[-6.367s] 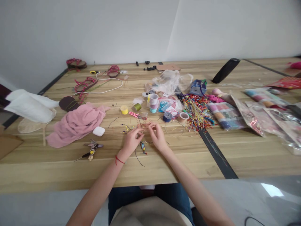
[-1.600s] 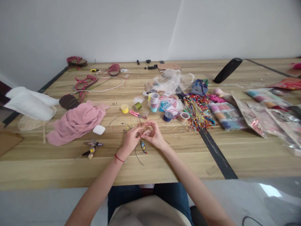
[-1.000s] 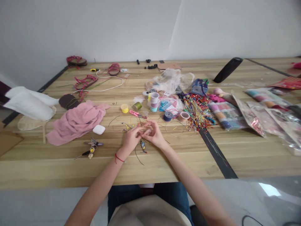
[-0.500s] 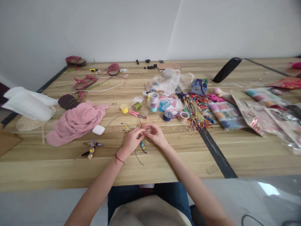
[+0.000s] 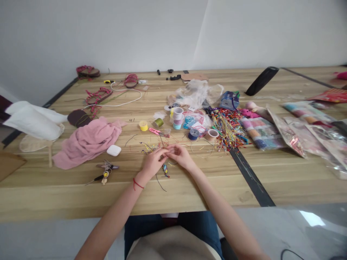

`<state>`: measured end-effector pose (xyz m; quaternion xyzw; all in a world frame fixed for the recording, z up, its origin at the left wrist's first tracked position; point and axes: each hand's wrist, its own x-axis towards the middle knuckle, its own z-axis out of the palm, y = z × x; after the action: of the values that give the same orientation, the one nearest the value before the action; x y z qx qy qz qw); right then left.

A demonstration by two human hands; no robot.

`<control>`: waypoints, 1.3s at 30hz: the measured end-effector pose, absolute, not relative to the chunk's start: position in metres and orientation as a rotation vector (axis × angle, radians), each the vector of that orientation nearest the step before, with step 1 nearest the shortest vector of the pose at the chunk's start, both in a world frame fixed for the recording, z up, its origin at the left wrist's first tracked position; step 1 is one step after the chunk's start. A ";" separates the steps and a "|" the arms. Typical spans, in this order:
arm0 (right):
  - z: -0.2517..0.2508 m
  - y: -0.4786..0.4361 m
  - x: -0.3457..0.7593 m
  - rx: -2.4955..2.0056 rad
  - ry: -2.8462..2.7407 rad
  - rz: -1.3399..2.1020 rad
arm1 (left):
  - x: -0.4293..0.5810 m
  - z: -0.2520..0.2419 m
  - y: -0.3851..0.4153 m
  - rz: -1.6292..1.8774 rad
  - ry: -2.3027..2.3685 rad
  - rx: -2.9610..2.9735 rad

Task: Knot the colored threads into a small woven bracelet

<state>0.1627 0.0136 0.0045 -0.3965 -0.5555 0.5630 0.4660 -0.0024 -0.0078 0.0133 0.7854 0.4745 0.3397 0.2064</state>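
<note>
My left hand (image 5: 155,161) and my right hand (image 5: 179,156) meet at the fingertips, low over the table, both closed in a pinch. From beneath them a small multicoloured woven thread bracelet (image 5: 165,169) sticks out towards me, with a red tip. Its other part and the exact grip are hidden by my fingers. A dark loose cord (image 5: 160,183) trails below my left hand. Just beyond the fingers lie yellow and coloured thread ends (image 5: 146,147) and pink thread snips (image 5: 155,131).
Thread spools (image 5: 193,134) and a heap of colourful threads (image 5: 227,126) lie to the right. At the left are a pink cloth (image 5: 89,142), a white case (image 5: 114,150) and keys (image 5: 105,174). Bagged materials (image 5: 261,131) cover the far right.
Almost nothing differs. Both hands keep their pinch with only a tiny shift of the fingers, and the view has moved slightly.
</note>
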 end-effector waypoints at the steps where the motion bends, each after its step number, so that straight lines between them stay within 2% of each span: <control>1: 0.004 0.014 0.163 -0.982 -1.371 1.376 | -0.002 0.014 -0.008 0.954 1.317 2.179; 18: 0.006 0.020 0.174 -0.959 -1.461 1.492 | -0.001 0.015 -0.007 1.050 1.294 2.022; 23: 0.006 0.017 0.170 -0.971 -1.481 1.308 | -0.001 0.016 -0.006 1.038 1.300 2.055; 28: 0.013 0.009 0.165 -0.996 -1.730 0.843 | -0.002 0.013 -0.005 1.053 1.367 2.051; 34: 0.011 -0.004 0.145 -1.022 -1.770 0.772 | -0.002 0.008 -0.005 1.107 1.396 2.054; 39: 0.007 -0.004 0.137 -1.114 -1.778 0.722 | -0.001 0.007 -0.006 1.012 1.447 2.125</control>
<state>0.1369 -0.0041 0.0069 -0.4497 -0.7175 0.2913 0.4452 -0.0014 -0.0060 0.0070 0.7555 0.5143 0.3598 0.1881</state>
